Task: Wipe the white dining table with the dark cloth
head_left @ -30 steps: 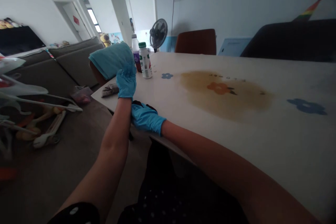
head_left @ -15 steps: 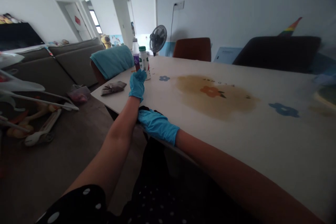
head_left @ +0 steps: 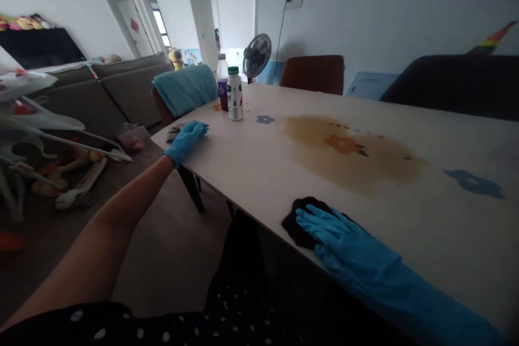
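Note:
My right hand (head_left: pixel 336 232), in a blue glove, lies with fingers spread on a black cloth (head_left: pixel 298 227) near the front edge of the white table (head_left: pixel 259 173). At the table's left corner, my left hand (head_left: pixel 187 140), gloved in blue too, rests over a greyish-brown cloth (head_left: pixel 173 132) and partly hides it. Whether its fingers grip the cloth cannot be seen. Behind that hand stand a white bottle with a green cap (head_left: pixel 235 94) and a bottle with a purple label (head_left: pixel 223 84), both upright.
A brown chair (head_left: pixel 312 73) and a dark chair (head_left: pixel 450 86) stand along the far side. A teal towel (head_left: pixel 186 89) drapes a chair at the left end. Beyond are a fan (head_left: pixel 257 57), a grey sofa (head_left: pixel 130 86) and toys on the floor.
My left hand has moved from beside the bottles to the greyish-brown cloth. My right hand and the black cloth have shifted right along the front edge, away from my left arm.

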Motion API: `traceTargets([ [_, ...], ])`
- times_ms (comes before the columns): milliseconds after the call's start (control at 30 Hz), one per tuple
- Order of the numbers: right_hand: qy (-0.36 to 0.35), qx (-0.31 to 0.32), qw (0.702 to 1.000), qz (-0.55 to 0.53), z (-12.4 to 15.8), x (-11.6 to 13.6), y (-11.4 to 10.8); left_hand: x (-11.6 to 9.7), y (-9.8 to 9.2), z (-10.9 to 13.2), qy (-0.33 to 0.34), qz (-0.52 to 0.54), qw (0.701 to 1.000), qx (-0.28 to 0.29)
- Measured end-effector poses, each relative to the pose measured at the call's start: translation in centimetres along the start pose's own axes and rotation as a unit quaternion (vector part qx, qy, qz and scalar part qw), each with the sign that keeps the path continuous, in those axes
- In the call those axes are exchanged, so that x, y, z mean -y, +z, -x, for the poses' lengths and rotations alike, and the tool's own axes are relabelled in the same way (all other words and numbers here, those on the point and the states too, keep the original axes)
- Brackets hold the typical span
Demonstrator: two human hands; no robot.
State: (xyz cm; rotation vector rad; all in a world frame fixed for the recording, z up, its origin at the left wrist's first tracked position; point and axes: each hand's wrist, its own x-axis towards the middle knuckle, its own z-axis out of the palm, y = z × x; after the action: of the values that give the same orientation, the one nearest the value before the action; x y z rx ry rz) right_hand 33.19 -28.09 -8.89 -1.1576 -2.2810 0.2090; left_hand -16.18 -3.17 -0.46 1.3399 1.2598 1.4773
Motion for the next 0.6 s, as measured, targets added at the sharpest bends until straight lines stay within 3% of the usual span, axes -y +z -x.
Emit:
traceTargets([
  [133, -0.06, 0.09, 0.994, -0.029, -4.5, 1.4, -0.2, 1.2, -0.8, -0.1, -0.012, -0.022, 1.0, -0.019],
  [333, -0.097, 0.214, 0.972, 0.0, -17.7, 7.7, 4.0, 1.8, -0.9, -0.5, -0.009, -0.046, 0.999, -0.013],
  [467, -0.124, 0.245, 0.961, 0.034, -25.4, 11.8, 7.0, 2.5, -1.5, -0.6, 0.002, -0.062, 0.998, 0.002],
  [600, -0.089, 0.237, 0.967, 0.031, -30.0, 13.9, 8.8, 3.2, -2.3, -1.1, 0.025, -0.093, 0.995, 0.028],
])
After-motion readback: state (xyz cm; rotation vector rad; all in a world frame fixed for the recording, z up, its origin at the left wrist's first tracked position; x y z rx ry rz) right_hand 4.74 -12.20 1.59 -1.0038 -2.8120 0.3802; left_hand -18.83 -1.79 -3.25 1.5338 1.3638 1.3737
